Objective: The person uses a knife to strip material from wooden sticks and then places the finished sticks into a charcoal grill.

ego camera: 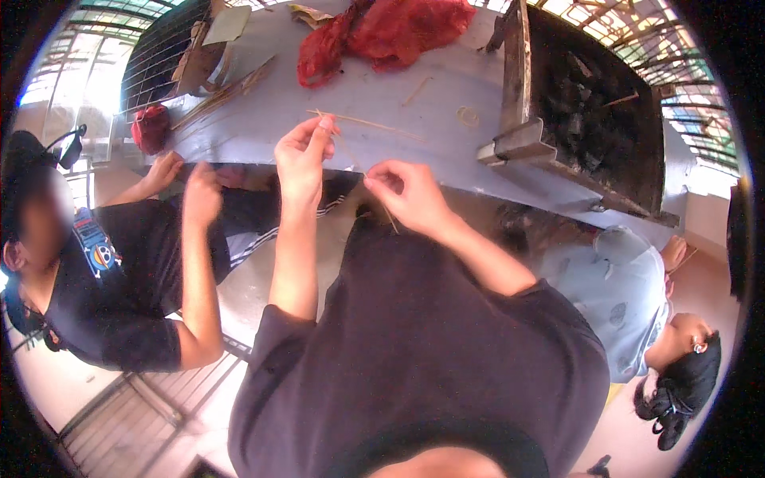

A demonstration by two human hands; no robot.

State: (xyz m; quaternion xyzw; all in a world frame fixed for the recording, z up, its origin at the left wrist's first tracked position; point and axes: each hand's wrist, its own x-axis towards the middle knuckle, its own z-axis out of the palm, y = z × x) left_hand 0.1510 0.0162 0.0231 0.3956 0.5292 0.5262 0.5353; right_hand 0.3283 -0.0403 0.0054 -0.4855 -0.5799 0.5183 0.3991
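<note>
My left hand is raised over the near edge of the table. Its thumb and fingertips pinch thin tan fibre strips. One strip runs out to the right above the tabletop. Another strip slants down from those fingertips to my right hand. There my right thumb and index finger pinch it, and its thin tail hangs below, over my dark shirt. Whether the two strips are joined at my left fingertips cannot be made out.
A red plastic bag lies at the far side. Loose strips lie left, near a red bundle. A wood-framed dark panel stands right, by a small coil. People sit close on my left and right.
</note>
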